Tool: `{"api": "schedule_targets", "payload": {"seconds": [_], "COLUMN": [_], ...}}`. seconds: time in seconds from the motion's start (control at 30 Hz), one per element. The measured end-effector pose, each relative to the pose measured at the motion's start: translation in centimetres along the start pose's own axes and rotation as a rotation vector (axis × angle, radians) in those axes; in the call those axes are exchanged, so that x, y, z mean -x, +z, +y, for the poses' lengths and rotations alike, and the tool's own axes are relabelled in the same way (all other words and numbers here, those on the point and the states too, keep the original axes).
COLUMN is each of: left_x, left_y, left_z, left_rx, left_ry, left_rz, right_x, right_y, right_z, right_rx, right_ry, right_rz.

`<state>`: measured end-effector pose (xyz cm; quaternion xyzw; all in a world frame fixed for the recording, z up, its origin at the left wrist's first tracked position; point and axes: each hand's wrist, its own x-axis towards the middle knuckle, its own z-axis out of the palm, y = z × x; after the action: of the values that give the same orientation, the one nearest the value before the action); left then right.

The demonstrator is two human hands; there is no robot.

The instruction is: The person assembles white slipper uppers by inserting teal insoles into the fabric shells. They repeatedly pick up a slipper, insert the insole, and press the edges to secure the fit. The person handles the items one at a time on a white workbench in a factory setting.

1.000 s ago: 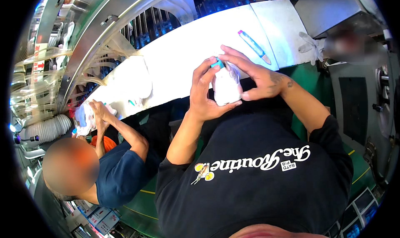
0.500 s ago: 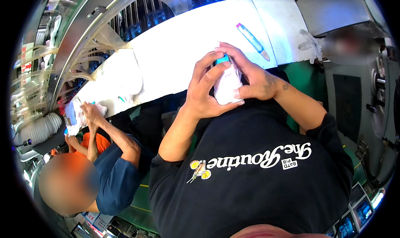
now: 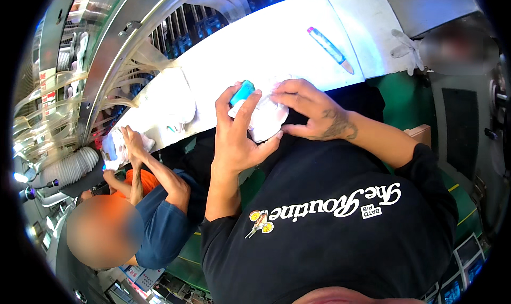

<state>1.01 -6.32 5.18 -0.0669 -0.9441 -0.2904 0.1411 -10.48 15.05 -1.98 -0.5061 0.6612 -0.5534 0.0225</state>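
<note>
A bundled piece of white cloth [image 3: 266, 122] is between my hands, close to the table's near edge. A turquoise block-like piece [image 3: 242, 93] shows at its upper left; whether it is joined to the cloth, I cannot tell. My left hand [image 3: 238, 139] grips the bundle, two fingers about the turquoise piece and the thumb at the cloth's lower edge. On the other side, my right hand [image 3: 316, 112] has its fingertips and thumb against the cloth's right edge. Glare washes out the cloth's outline.
A blue stick-like tool [image 3: 331, 49] with a pink end and tan tip lies on the white table [image 3: 277, 32]. A pale glove [image 3: 407, 51] rests at the right edge. At left, a co-worker [image 3: 165, 219] handles white cloth [image 3: 120, 147] beside clear hoses [image 3: 128, 77].
The bundle has tilted and spread leftward, showing more of the turquoise piece. My left hand has moved left, while my right hand has loosened from around the top to its right edge.
</note>
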Motion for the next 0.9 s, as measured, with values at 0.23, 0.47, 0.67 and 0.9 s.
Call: {"api": "schedule_targets", "payload": {"seconds": [0.23,0.47,0.67,0.9], "left_x": [0.7,0.1,-0.6,-1.3], "left_y": [-0.6,-1.0,-0.7,-0.6], "left_z": [1.9,1.6,1.4,2.2], "left_rx": [-0.123,-0.194,-0.202,-0.221], "left_ry": [-0.252,-0.205,-0.192,-0.22], "left_rz": [-0.096,-0.128,-0.097,-0.125], "right_x": [-0.4,-0.2,-0.3,0.8], "right_y": [2.2,1.8,2.4,2.6], "right_z": [1.0,2.3,0.7,0.3], "right_rx": [0.08,0.034,0.106,-0.023], "right_ry": [-0.09,-0.037,-0.097,-0.031], "right_rz": [0.073,0.047,0.145,0.186]}}
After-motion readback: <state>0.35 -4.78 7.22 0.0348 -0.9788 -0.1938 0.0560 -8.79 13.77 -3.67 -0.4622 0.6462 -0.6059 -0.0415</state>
